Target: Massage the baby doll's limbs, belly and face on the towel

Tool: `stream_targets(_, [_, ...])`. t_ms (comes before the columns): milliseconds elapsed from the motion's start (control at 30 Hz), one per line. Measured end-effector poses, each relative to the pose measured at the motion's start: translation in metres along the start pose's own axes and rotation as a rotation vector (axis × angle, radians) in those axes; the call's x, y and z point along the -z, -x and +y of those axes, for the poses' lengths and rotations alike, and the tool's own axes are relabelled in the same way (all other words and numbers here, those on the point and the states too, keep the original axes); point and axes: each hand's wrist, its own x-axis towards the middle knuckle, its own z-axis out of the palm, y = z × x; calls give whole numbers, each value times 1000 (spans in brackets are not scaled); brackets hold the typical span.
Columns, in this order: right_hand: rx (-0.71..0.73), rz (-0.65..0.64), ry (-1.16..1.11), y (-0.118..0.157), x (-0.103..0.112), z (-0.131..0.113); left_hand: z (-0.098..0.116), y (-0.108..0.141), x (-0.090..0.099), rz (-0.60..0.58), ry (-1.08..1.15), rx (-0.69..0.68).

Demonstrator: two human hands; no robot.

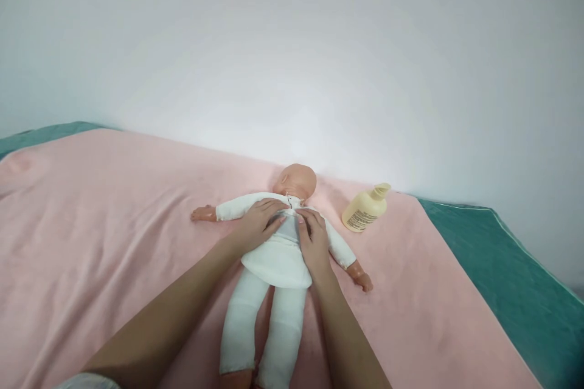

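Doll, one, lies by one pump bottle near pink blanket's far edge; two hands rest palm-down on its torso, fingers outstretched.

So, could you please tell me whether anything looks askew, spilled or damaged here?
Mainly the pink blanket stands out: folds rumple its left side, and it lies unevenly over the green sheet, which shows more on the right. I see no spill around the bottle or doll.
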Motion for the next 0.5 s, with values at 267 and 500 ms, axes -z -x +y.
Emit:
stream_targets(267, [-24, -77, 40, -2, 0, 2, -3, -1, -2, -50, -33, 11])
stream_targets(500, [-15, -81, 102, 0, -1, 4, -2, 1, -3, -28, -50, 40])
